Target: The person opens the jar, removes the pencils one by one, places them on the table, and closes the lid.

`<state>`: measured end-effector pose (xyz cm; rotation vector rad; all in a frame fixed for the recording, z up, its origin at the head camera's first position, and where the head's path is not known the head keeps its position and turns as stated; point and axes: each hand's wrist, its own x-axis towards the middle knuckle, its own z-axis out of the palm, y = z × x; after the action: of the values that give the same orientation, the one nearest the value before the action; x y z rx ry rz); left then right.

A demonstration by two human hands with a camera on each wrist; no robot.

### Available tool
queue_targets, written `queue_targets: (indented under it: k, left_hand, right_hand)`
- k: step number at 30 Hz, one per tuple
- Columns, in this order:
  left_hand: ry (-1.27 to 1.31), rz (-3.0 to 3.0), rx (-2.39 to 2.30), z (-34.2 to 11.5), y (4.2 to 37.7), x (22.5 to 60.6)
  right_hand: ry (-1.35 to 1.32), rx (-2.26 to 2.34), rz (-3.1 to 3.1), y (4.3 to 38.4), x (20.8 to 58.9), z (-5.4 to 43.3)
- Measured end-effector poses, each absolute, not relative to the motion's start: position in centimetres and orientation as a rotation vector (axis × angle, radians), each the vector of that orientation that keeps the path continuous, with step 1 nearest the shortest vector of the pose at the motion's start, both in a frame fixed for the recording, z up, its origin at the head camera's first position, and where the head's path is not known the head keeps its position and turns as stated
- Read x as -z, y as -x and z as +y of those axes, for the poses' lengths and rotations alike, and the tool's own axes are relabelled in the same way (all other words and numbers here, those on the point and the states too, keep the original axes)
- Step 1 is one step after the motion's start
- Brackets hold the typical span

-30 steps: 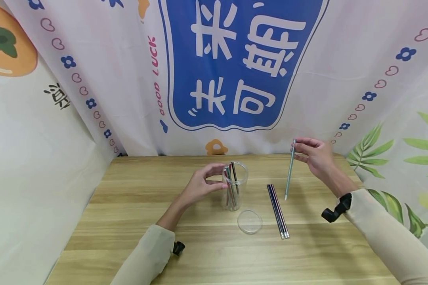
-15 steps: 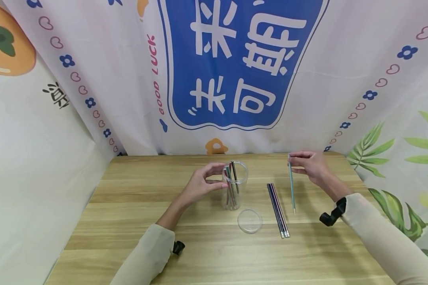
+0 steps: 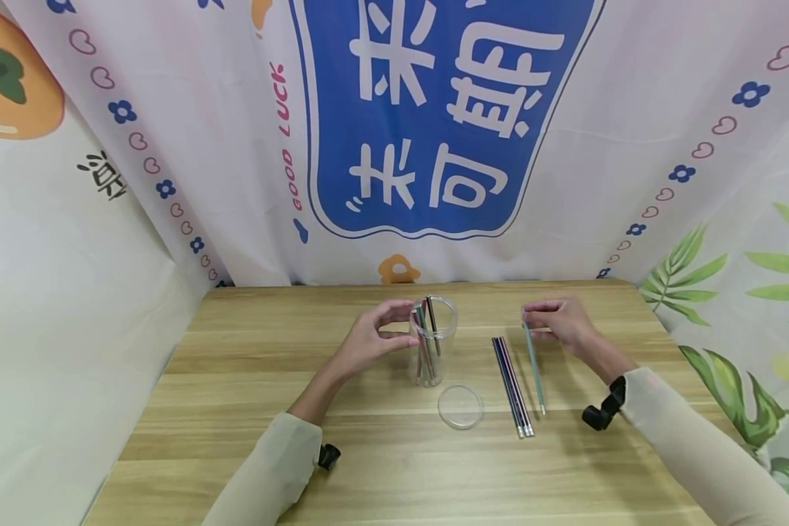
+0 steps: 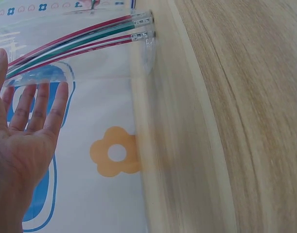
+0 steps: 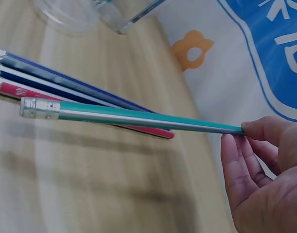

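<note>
Light wood-grain counter [image 3: 368,467], grain running side to side, reaching back to a hanging white cloth [image 3: 256,183]. On cloth: big blue panel [image 3: 427,139] w/ white characters set sideways, "GOOD LUCK" in pinkish red along L edge, small orange flower [image 3: 388,272] low down, just above counter's back edge. Rows of hearts + blue flowers toward both sides. At far L, printed orange fruit [image 3: 33,73]; at far R, green leaves [image 3: 680,267].

Nr middle of counter: upright clear jar [image 3: 448,348], w/ red, green + black pencils [image 3: 424,351] inside, leaning, metal-banded ends down. Just in front & a bit R: flat clear disc [image 3: 460,407]. Farther R: loose pencils [image 3: 511,387], dark + red, lying side by side, metal ends toward viewer.

L arm in from lower L, beige sleeve [image 3: 263,467], black wrist mount [image 3: 329,457]. L grip [image 3: 376,336] at jar's L side, nr rim: holds jar btwn thumb in front & fingers behind, fingers fairly straight and spread in L wrist view.

R arm in from lower R, also beige-sleeved. R grip [image 3: 562,321] over counter's back R part, turned inward: pinches green pencil [image 5: 133,117] by upper end btwn thumb + fingertips. Pencil tilted, metal end low & toward viewer, just R of loose pencils, well apart from jar. Contact w/ counter: can't tell.
</note>
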<state>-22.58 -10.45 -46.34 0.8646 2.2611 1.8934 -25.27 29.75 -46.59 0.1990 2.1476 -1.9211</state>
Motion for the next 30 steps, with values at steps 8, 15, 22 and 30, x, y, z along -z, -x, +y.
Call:
queue_targets:
  k: [8,15,22,30]
  left_hand:
    - [-0.861,2.253,-1.895,-10.4,22.6,46.2]
    - [-0.860,2.251,-1.906,-10.4,22.6,46.2]
    - [-0.850,2.253,-1.910,-10.5,22.5,46.2]
    - [-0.838,2.197,-1.935,-10.5,22.5,46.2]
  right_hand:
    - [-0.206,1.853,2.206,24.8,48.7,29.1]
    - [-0.206,1.841,2.183,24.5,49.1,28.7]
    - [-0.187,1.807,2.239,24.5,49.6,28.3]
    - [-0.182,1.725,2.348,24.5,50.3,27.8]
